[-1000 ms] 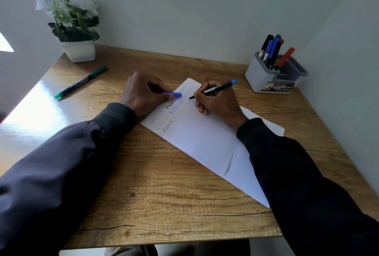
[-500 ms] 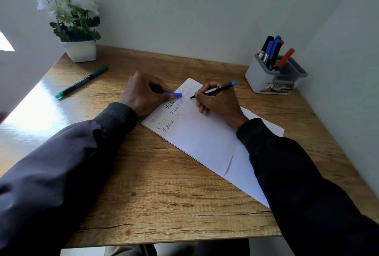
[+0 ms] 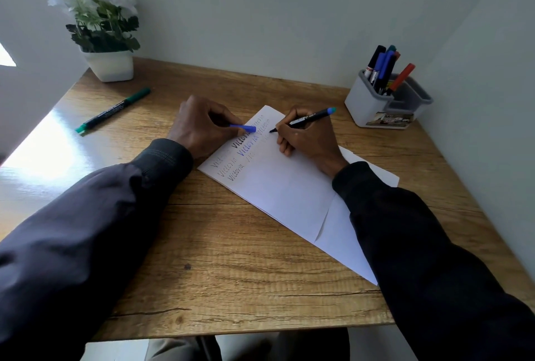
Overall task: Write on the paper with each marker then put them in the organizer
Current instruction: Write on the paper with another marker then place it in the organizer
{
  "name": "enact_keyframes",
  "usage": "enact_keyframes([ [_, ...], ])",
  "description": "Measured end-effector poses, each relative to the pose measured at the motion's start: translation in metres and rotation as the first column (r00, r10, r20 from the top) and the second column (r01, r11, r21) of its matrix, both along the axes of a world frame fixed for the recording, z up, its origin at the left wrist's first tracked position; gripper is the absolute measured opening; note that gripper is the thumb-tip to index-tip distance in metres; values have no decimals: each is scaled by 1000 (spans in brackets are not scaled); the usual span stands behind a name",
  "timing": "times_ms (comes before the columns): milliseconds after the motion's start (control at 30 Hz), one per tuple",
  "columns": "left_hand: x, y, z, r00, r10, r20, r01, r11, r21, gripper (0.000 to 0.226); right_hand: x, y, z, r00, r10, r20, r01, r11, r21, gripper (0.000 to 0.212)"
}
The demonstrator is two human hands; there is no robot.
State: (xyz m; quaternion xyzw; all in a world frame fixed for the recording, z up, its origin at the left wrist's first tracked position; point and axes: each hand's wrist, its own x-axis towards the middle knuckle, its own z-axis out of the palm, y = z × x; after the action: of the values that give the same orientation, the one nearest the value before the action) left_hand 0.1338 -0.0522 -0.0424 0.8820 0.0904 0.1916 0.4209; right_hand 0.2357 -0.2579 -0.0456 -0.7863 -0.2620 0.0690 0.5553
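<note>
White paper lies slanted on the wooden desk, with several handwritten words near its top left. My right hand grips a black marker with a blue end, its tip down on the paper's upper part. My left hand rests at the paper's left edge and pinches the blue cap. A green marker lies capped on the desk at the left. The grey organizer stands at the back right and holds several markers.
A white pot with a flowering plant stands in the back left corner. Walls close off the desk at the back and right. Bright glare covers the desk's left side.
The marker tip has shifted slightly along the line of writing on the paper. My left hand stays in place with the cap.
</note>
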Motion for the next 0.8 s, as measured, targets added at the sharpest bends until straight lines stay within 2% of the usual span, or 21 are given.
enact_keyframes([
  [500, -1, -1, 1, 1000, -2, -19, 2, 1000, -7, 21, 3, 0, -2, 999, -28, -44, 29, 999, 15, 10],
  [800, -2, -3, 4, 1000, 1, -20, -1, 1000, -15, 21, 3, 0, -1, 998, -49, -43, 50, 998, 23, 13],
])
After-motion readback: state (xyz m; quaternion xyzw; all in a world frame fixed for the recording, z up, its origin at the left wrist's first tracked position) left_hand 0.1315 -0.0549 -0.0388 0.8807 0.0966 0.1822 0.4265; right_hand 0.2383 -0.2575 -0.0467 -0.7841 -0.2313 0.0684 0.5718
